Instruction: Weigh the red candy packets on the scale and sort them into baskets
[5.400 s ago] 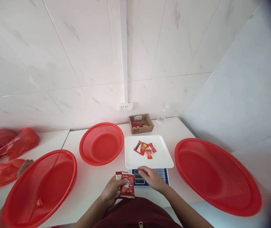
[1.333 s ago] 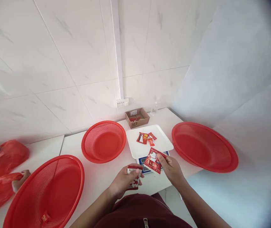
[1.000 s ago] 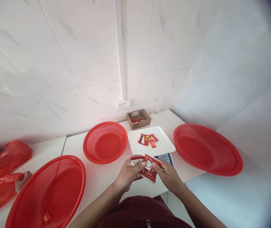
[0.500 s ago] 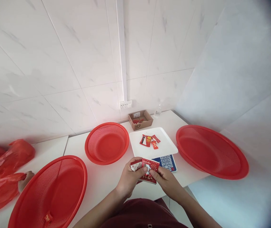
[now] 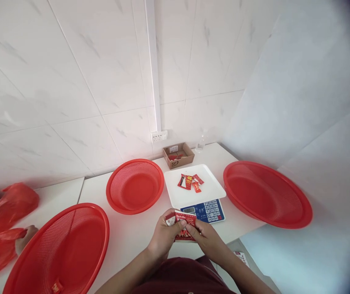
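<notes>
My left hand [image 5: 163, 234] and my right hand [image 5: 207, 238] both grip a red printed snack packet [image 5: 189, 219], thumbs pressed on its front. Another wrapper with white and red print shows beside it under the left fingers; how many packets are held I cannot tell. Just beyond my hands is a digital scale [image 5: 213, 210] with a blue keypad and a white tray [image 5: 210, 192] on top. Several small red and yellow packets [image 5: 188, 182] lie loosely together on that tray.
Red plastic baskets stand left [image 5: 103, 245], behind it [image 5: 109, 185], and right [image 5: 308, 212], overhanging the table edge. A cardboard box [image 5: 178, 163] and clear bottle [image 5: 200, 143] are by the wall. At far left, another person's hand [image 5: 24, 240] touches a red plastic bag [image 5: 0, 249].
My hands have drawn the packet slightly down and left, closer to my body, uncovering more of the scale's keypad. The view has shifted a little. The packets on the tray stay put.
</notes>
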Demonstrator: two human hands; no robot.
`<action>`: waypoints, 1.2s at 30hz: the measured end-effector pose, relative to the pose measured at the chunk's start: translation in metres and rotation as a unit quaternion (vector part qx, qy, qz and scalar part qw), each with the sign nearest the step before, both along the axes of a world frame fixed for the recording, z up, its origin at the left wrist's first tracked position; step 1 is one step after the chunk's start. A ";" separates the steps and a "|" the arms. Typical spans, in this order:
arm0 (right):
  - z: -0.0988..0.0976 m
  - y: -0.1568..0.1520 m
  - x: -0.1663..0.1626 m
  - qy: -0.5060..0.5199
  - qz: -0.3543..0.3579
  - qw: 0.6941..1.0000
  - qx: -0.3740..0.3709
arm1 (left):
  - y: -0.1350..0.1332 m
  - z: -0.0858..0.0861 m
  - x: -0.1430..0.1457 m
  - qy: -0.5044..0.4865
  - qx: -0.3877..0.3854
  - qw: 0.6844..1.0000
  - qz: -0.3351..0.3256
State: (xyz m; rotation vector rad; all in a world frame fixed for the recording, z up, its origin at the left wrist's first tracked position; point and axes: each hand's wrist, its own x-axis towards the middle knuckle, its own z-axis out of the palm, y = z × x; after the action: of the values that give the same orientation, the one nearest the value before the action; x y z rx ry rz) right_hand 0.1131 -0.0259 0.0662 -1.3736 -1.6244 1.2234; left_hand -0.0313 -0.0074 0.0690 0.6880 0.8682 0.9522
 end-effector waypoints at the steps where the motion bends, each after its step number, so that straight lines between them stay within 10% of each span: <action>1: -0.001 0.000 0.000 0.011 0.000 1.000 -0.012 | 0.000 -0.002 0.000 0.011 0.001 1.000 0.010; 12: -0.024 0.005 0.007 -0.023 -0.062 0.998 -0.019 | 0.006 -0.020 -0.009 0.050 -0.102 0.991 -0.075; 17: -0.023 0.013 0.014 0.120 -0.165 0.977 -0.067 | 0.017 -0.020 -0.016 -0.087 -0.171 0.980 -0.045; 28: -0.011 0.014 0.023 0.380 -0.188 0.882 -0.206 | 0.020 -0.007 -0.018 -0.044 -0.060 0.996 -0.056; 36: -0.011 0.011 0.025 0.381 -0.176 0.885 -0.200 | 0.021 -0.015 -0.016 -0.023 -0.052 0.998 -0.032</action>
State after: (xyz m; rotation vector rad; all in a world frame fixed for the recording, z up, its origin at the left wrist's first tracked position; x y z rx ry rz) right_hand 0.1384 -0.0150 0.0557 -1.1182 -0.5681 1.6399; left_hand -0.0470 0.0133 0.0538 0.5983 0.8437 0.8569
